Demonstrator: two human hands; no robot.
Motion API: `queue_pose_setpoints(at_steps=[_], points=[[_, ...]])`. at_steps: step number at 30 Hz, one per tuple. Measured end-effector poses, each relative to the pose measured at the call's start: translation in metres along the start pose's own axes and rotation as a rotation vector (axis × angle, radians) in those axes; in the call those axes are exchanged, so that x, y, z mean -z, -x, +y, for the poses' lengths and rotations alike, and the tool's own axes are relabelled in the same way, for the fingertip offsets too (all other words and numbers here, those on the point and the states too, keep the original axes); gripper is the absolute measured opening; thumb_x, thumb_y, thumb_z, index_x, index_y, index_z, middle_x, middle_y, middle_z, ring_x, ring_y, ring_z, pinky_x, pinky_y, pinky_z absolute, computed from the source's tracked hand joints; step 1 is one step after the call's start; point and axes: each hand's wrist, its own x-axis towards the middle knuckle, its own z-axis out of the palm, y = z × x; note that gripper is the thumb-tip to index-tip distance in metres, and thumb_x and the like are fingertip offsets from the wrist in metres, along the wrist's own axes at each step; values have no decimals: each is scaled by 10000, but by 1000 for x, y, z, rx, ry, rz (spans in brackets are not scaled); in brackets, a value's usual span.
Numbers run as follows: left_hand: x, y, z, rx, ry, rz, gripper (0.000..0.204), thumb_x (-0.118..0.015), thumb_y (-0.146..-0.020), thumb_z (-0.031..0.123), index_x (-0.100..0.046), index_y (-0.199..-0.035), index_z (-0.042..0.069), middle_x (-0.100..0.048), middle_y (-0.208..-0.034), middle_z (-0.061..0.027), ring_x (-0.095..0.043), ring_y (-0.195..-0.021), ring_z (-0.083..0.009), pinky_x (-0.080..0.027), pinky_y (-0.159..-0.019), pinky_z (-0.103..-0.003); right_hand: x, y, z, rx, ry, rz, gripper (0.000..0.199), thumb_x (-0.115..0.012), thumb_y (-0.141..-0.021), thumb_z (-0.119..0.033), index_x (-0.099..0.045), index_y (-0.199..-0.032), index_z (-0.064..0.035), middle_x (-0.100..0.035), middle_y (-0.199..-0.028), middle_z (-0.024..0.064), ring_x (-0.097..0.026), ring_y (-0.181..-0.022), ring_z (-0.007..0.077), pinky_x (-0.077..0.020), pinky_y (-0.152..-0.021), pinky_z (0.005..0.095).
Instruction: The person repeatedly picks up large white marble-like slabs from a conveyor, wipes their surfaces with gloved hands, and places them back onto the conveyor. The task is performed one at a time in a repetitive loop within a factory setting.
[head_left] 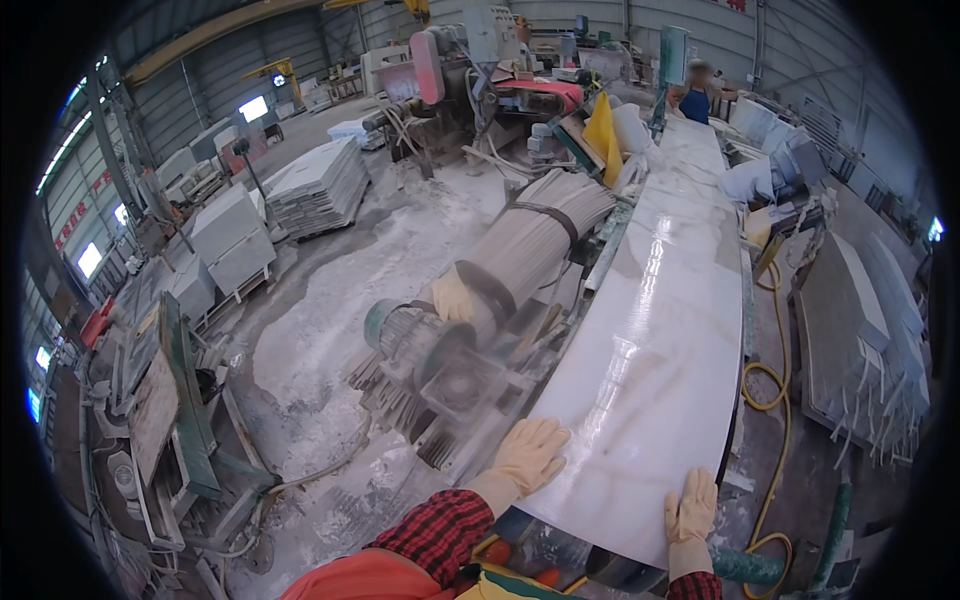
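Observation:
A long white polished stone slab (640,330) with faint brown veins runs away from me, shiny with reflected light. My left hand (530,455), in a cream rubber glove, lies flat at the slab's near left edge with its fingers stretched out. At the near right edge, my right hand (692,505) wears a matching glove. Its fingers point forward along the slab, straight and holding nothing. Both forearms are in red-and-black checked sleeves. Beneath the slab's near end a dark roller (620,570) shows in part.
Left of the slab stands a dusty motor (400,330) beside a strapped bundle of pale strips (540,225). A yellow hose (775,400) coils on the right, near leaning slabs (850,330). Stacked slabs (315,190) stand at the left. Another person (697,100) is at the far end.

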Motion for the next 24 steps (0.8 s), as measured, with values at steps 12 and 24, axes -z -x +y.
queue_pose_setpoints(at_steps=[12, 24], points=[[19, -1, 10, 21, -4, -73, 387, -671, -911, 326, -613, -1243, 135, -599, -1234, -115, -545, -1208, -331, -412, -1014, -484, 6, 9, -6, 28, 18, 35, 708, -596, -967, -379, -465, -1521, 40, -453, -1577, 290, -388, -1482, 469, -243, -1263, 567], [1, 16, 3, 22, 2, -99, 549, -639, -926, 392, -575, -1397, 117, -564, -1437, -141, -466, -1376, -362, -344, -1144, -569, 6, 77, -36, -116, 8, 100, 674, -550, -985, -358, -466, -1512, 53, -470, -1551, 301, -420, -1435, 474, -300, -1236, 539]])
